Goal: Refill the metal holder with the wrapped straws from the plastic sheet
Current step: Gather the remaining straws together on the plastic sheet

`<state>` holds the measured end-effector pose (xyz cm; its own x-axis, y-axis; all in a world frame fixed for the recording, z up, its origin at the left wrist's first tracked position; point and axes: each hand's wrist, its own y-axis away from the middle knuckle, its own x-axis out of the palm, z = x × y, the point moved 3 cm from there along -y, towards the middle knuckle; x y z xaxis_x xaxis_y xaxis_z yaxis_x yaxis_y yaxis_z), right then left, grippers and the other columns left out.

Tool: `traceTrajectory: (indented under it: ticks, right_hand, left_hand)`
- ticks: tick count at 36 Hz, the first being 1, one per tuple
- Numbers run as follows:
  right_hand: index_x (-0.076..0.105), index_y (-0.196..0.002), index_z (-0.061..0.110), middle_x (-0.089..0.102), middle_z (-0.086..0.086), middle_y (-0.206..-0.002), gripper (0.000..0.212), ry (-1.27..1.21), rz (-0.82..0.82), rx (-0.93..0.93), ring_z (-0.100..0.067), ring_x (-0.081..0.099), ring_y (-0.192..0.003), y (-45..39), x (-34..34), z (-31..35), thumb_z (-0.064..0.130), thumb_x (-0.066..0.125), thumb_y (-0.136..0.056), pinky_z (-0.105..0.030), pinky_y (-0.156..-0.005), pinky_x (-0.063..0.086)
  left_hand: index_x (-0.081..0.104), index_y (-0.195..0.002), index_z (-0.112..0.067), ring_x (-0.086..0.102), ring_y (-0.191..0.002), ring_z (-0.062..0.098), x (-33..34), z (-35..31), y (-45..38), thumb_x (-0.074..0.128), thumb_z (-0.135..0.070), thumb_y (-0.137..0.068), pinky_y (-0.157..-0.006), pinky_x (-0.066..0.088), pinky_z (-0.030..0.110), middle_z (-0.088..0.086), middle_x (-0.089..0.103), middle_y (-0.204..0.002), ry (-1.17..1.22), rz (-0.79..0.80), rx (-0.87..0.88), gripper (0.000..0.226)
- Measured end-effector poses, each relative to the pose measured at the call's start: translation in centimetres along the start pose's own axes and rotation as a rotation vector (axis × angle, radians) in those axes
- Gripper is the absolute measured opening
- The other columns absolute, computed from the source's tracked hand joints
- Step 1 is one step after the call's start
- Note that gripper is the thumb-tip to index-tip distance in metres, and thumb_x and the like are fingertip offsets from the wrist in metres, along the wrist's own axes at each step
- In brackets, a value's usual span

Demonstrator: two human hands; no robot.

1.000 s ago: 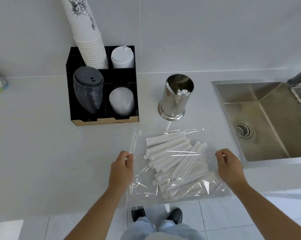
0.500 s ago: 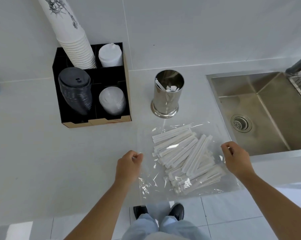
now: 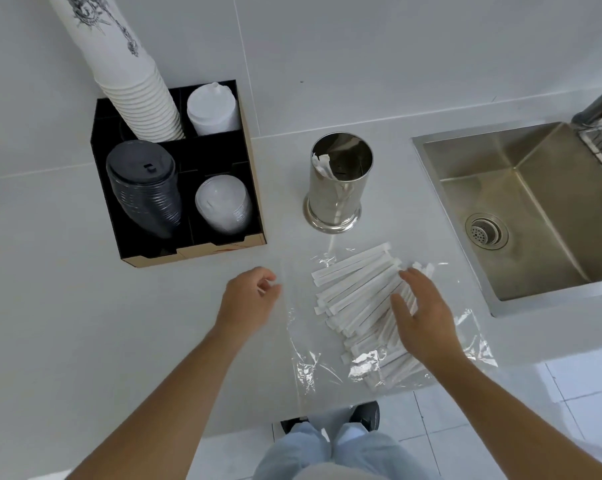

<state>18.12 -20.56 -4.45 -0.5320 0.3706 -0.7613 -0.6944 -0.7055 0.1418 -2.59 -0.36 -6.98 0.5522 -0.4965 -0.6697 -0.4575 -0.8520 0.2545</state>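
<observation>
A pale grey desk [image 3: 67, 306] is being lit softly and evenly from above, with faint reflections being carried on its smooth surface. It is being backed by a wall [image 3: 361, 46] of large light tiles, divided by thin grout lines. A stainless steel sink [image 3: 521, 216] is being set into the desk at the right, its round drain [image 3: 486, 231] being shown near the basin's middle. Part of a wire rack [image 3: 600, 140] is being seen at the far right edge. Below the desk's front edge, a glossy white tiled floor [image 3: 586, 386] is being shown.
</observation>
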Motion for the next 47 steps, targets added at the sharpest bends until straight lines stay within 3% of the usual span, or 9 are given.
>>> traceTrajectory:
  ticks: [5,10,16,23,28,32,39,44,47]
  right_hand:
    - [0.042,-0.144,0.017,0.031,0.002,-0.157,0.048,0.041,0.148,-0.061,-0.014,0.026,-0.145,0.9,4.0,3.1,0.029,0.048,-0.099,-0.021,-0.11,0.018]
    - [0.038,-0.146,0.012,0.027,-0.007,-0.158,0.052,0.136,0.227,-0.15,-0.024,0.022,-0.147,1.3,7.3,4.9,0.03,0.046,-0.098,-0.027,-0.115,0.011]
    - [0.02,-0.152,0.01,0.014,-0.01,-0.162,0.076,0.345,0.309,-0.225,-0.026,0.009,-0.15,1.6,10.8,6.2,0.047,0.005,-0.087,-0.036,-0.117,-0.004]
    - [0.014,-0.153,0.01,0.01,-0.007,-0.163,0.07,0.481,0.295,-0.173,-0.026,0.007,-0.15,1.9,13.2,5.7,0.047,0.01,-0.094,-0.041,-0.117,-0.011]
    - [0.03,-0.148,0.007,0.033,-0.011,-0.156,0.062,0.568,0.25,-0.163,-0.029,0.03,-0.144,2.1,14.1,5.0,0.044,0.02,-0.1,-0.047,-0.115,0.007]
    - [0.025,-0.15,0.008,0.029,-0.01,-0.157,0.063,0.592,0.229,-0.169,-0.028,0.027,-0.145,2.2,14.4,4.8,0.046,0.017,-0.1,-0.048,-0.115,0.01]
    - [0.02,-0.151,0.009,0.02,-0.009,-0.16,0.063,0.612,0.217,-0.184,-0.026,0.015,-0.148,2.3,14.7,4.6,0.046,0.019,-0.1,-0.048,-0.116,0.007]
    - [0.02,-0.151,0.009,0.02,-0.009,-0.16,0.065,0.605,0.225,-0.181,-0.026,0.016,-0.148,2.3,14.5,4.8,0.048,0.008,-0.1,-0.048,-0.116,0.008]
    - [0.021,-0.151,0.009,0.023,-0.01,-0.159,0.065,0.597,0.222,-0.178,-0.026,0.018,-0.147,2.3,14.5,4.8,0.047,0.007,-0.099,-0.048,-0.116,0.009]
  left_hand:
    - [0.069,-0.103,-0.015,0.059,-0.068,0.014,0.0,-0.9,-2.7,0.067,-0.019,-0.084,-0.083,0.051,0.033,-0.001,0.065,-0.101,-0.101,0.057,0.144,0.019]
    - [0.066,-0.114,-0.017,0.059,-0.083,0.019,0.3,-2.0,-4.6,0.062,-0.019,-0.088,-0.089,0.049,0.035,0.003,0.066,-0.11,-0.151,0.152,0.173,0.026]
    - [0.064,-0.119,-0.016,0.06,-0.103,0.025,1.1,-2.4,-6.4,0.058,-0.018,-0.09,-0.096,0.045,0.034,0.002,0.061,-0.125,-0.24,0.279,0.203,0.03]
    - [0.066,-0.116,-0.013,0.061,-0.097,0.024,1.7,-2.5,-7.4,0.059,-0.012,-0.088,-0.088,0.049,0.032,0.005,0.065,-0.112,-0.235,0.339,0.226,0.028]
    - [0.069,-0.109,-0.011,0.059,-0.089,0.018,1.8,-2.4,-7.8,0.059,-0.011,-0.088,-0.079,0.048,0.026,0.0,0.062,-0.097,-0.225,0.35,0.234,0.024]
    - [0.069,-0.104,-0.013,0.06,-0.086,0.018,1.7,-2.1,-8.2,0.062,-0.013,-0.085,-0.076,0.047,0.025,-0.001,0.063,-0.092,-0.231,0.358,0.214,0.02]
    - [0.072,-0.082,-0.017,0.063,-0.069,0.012,1.4,-2.2,-8.9,0.071,-0.018,-0.079,-0.051,0.039,0.016,-0.002,0.071,-0.076,-0.21,0.379,0.191,0.004]
    - [0.072,-0.079,-0.017,0.062,-0.059,0.007,0.6,-2.3,-9.0,0.072,-0.015,-0.077,-0.049,0.042,0.017,-0.005,0.069,-0.068,-0.185,0.481,0.224,0.002]
    - [0.07,-0.075,-0.016,0.063,-0.06,0.008,-0.4,-2.1,-9.1,0.069,-0.01,-0.079,-0.054,0.053,0.028,-0.002,0.069,-0.07,-0.155,0.567,0.238,0.007]
